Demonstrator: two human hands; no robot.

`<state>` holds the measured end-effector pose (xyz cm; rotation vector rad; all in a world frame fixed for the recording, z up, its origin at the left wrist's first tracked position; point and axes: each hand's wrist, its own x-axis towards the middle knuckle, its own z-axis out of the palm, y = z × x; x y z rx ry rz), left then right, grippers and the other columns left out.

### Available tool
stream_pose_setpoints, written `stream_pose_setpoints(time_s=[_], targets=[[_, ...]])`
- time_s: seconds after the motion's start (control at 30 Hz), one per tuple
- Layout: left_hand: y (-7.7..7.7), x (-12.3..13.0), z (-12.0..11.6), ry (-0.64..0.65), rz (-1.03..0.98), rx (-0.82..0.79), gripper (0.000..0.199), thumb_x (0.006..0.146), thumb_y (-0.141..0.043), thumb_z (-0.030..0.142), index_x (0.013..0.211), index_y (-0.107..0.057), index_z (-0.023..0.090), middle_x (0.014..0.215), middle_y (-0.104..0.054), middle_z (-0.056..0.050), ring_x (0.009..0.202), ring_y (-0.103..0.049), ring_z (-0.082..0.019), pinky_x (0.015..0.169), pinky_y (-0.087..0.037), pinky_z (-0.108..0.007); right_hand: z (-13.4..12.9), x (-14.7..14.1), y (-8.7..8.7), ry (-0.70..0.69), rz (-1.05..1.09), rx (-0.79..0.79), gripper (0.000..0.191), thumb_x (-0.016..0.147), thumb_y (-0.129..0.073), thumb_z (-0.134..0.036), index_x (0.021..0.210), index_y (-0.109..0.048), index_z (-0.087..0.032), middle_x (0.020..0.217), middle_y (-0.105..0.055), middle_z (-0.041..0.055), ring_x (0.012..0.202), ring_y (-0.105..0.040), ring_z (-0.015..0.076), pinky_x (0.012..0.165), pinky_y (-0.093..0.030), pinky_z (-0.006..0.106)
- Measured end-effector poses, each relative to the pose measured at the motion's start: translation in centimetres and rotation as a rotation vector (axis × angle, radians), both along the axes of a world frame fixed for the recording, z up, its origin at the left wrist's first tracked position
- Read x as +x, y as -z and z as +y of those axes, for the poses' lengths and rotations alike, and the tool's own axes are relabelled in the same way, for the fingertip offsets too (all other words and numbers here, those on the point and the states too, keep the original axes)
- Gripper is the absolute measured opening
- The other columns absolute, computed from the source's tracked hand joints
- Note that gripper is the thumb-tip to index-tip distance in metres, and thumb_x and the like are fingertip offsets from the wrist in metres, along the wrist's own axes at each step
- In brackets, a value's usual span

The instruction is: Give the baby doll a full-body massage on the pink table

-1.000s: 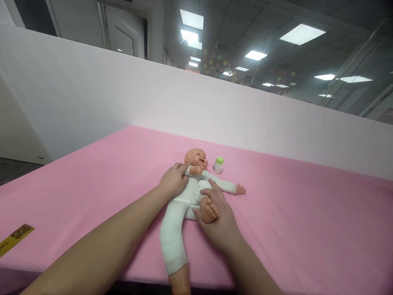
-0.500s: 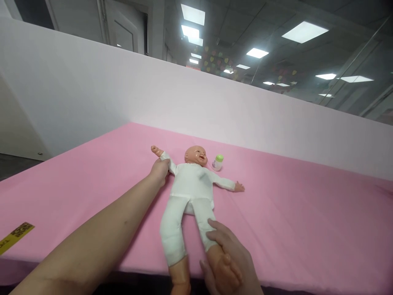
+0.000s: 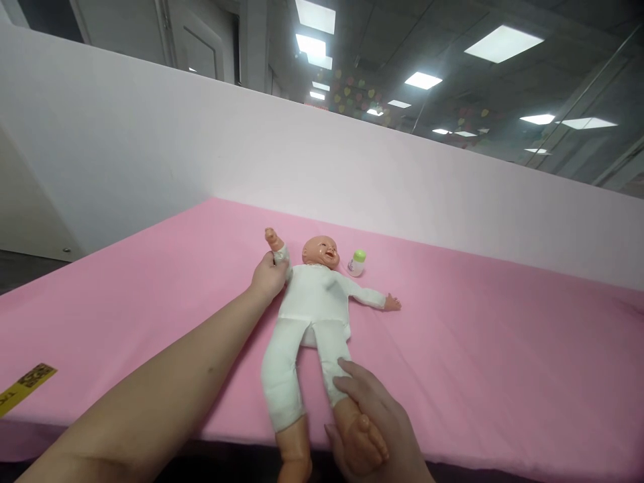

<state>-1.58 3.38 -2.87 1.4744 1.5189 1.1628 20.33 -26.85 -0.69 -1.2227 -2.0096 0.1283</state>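
A baby doll (image 3: 314,295) in white cloth top and trousers lies on its back on the pink-covered table (image 3: 477,362), head toward the wall and feet at the front edge. My left hand (image 3: 270,275) is closed around the doll's sleeved arm on the left, whose small fist points up. Around the doll's lower leg on the right, my right hand (image 3: 380,416) is curled, with fingers on the trouser cuff and the thumb on the other side near the bare foot. The doll's other arm stretches out flat to the right.
A small bottle (image 3: 357,263) with a green cap stands beside the doll's head. A yellow label with a printed code (image 3: 27,388) is stuck at the table's front left. A white wall panel (image 3: 352,161) rises behind the table, with glass above it.
My left hand has raised the doll's arm and brought it inward to the right. My right hand and the doll's foot have shifted slightly left.
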Motion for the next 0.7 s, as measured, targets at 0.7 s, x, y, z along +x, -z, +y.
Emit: stream_pose_setpoints(time_s=[0.7], targets=[[-2.8,1.7,-3.6,0.342,0.864,0.321,0.065,0.1,-0.04,0.035,0.164,-0.037,0.042,0.152,-0.045,-0.008,0.141,-0.045,-0.029,0.121,-0.038,-0.048,10.7,-0.9,-4.0,0.106,0.247,-0.21,0.045,0.083,-0.074,-0.029,0.128,-0.066,-0.027,0.159,-0.051,0.0093,0.139,-0.058,0.0295,0.116,-0.05,0.049]])
